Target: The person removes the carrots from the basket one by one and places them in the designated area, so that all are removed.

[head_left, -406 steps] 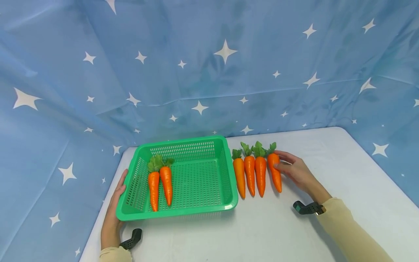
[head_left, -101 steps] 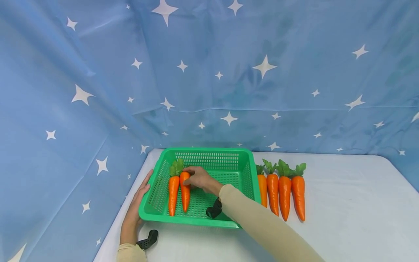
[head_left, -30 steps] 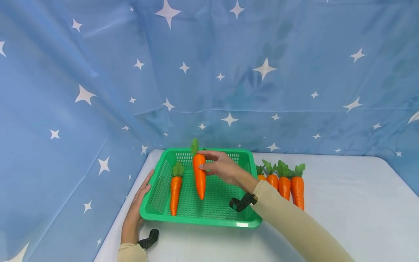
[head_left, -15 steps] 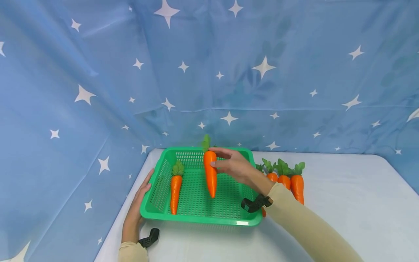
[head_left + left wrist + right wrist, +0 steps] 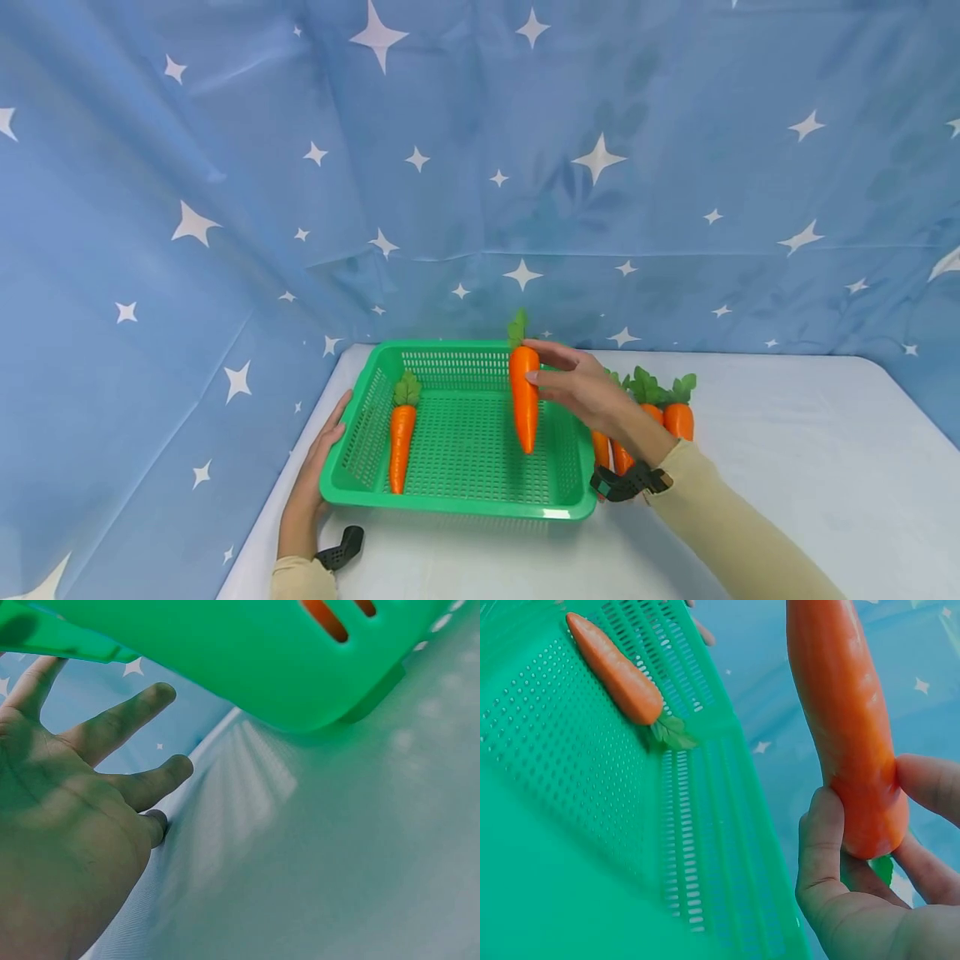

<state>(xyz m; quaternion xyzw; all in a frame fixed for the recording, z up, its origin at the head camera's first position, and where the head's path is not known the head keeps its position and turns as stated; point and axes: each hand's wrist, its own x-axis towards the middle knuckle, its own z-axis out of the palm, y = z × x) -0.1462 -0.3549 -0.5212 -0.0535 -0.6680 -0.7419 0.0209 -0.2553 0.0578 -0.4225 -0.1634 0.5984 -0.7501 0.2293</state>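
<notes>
Between the thumb and fingers of my right hand [image 5: 581,385] is a carrot [image 5: 525,400], pinched near its leafy top with the tip pointing down. It hangs above the right part of a green plastic basket [image 5: 457,506]. In the right wrist view the held carrot [image 5: 847,712] appears large, the fingertips around its thick end. Another carrot [image 5: 402,442] lies inside the basket along the left side. My left hand [image 5: 313,467] rests against the basket's left outer side; the left wrist view shows its fingers spread and fairly straight below the rim.
Several more carrots [image 5: 678,419] lie side by side on the white table just right of the basket, partly hidden by my right forearm [image 5: 720,508]. A blue star-patterned cloth [image 5: 480,208] stands behind and to the left.
Earlier my right hand took hold of the second carrot in the basket and lifted it. Over the last second the hand carries it rightward above the basket. My left hand stays put.
</notes>
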